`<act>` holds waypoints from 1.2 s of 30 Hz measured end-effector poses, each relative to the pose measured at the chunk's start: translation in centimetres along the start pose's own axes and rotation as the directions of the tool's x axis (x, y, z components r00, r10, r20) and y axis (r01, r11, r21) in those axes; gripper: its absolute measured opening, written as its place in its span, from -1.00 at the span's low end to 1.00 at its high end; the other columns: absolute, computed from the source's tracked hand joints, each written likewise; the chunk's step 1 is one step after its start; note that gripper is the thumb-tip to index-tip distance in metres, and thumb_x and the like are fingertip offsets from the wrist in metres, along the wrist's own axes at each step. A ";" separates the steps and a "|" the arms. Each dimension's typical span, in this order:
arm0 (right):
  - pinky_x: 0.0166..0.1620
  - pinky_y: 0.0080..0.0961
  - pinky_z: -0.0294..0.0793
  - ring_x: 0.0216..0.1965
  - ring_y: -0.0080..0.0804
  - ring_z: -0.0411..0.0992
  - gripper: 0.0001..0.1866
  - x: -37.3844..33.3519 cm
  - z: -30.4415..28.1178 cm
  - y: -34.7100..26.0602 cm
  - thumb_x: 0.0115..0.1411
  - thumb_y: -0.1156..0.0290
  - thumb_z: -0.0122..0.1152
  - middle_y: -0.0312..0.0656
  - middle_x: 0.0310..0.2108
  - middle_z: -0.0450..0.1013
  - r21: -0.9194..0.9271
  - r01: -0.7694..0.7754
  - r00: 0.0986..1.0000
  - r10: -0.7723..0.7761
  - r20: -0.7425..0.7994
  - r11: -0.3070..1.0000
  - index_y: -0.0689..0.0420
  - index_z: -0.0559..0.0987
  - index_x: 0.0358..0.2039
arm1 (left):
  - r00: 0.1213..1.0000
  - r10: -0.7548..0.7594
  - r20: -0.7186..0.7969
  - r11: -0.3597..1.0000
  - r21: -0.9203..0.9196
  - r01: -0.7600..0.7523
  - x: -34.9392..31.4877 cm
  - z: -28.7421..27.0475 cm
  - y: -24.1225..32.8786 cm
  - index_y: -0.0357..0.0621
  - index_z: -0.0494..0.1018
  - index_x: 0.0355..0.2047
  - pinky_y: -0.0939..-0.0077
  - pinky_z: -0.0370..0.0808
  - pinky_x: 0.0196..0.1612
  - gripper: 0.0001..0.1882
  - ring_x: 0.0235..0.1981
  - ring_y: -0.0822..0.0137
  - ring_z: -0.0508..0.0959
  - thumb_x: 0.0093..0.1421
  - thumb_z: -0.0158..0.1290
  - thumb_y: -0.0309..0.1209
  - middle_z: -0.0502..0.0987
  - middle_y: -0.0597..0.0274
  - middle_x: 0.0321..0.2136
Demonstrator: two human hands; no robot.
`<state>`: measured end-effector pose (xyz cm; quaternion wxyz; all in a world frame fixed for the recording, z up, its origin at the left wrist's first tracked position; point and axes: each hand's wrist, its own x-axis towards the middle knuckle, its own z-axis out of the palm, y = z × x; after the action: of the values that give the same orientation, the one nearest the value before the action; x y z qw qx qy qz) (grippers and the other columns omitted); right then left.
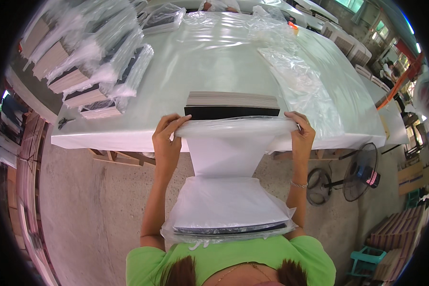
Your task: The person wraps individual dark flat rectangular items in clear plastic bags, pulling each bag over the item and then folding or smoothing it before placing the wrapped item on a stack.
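Note:
A clear plastic bag edge (238, 126) is stretched across the front of the table between my two hands. My left hand (168, 133) pinches its left end; my right hand (301, 133) has its right end between thumb and fingers. Just beyond the plastic, a stack of thin boards (231, 100) with grey edges and a black front face lies on the table. Below my hands a white panel (229, 155) slopes toward me. Against my body rests a plastic-wrapped white pack (229, 202) with dark edges. How panel and pack join cannot be made out.
Several plastic-wrapped board stacks (88, 76) fill the table's left. Scissors (62, 123) lie at its left corner. Loose clear plastic (302, 88) covers the right side of the table (205, 62). A black fan (362, 172) stands at the right. Another person's hands (219, 6) show at the far edge.

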<state>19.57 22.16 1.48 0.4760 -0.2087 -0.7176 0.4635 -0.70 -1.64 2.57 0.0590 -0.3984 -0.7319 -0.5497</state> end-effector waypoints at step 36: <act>-0.25 -0.55 0.38 -0.35 -0.43 0.39 -0.69 -19.9 -0.7 24.6 0.08 0.55 0.06 -0.24 -0.42 0.39 0.063 -0.893 0.447 0.858 0.253 0.446 0.21 0.43 -0.11 | 0.574 -0.784 0.236 0.419 -0.481 0.770 -21.3 11.8 -28.1 -0.20 0.36 -0.11 0.61 0.31 -0.42 -0.66 -0.46 0.49 0.38 0.06 -0.08 -0.44 0.42 0.28 -0.43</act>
<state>25.87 19.62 -29.46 0.1160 -0.4607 -0.4989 0.7248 -0.39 -4.86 -34.45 -0.3057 -0.0076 -0.6465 -0.6990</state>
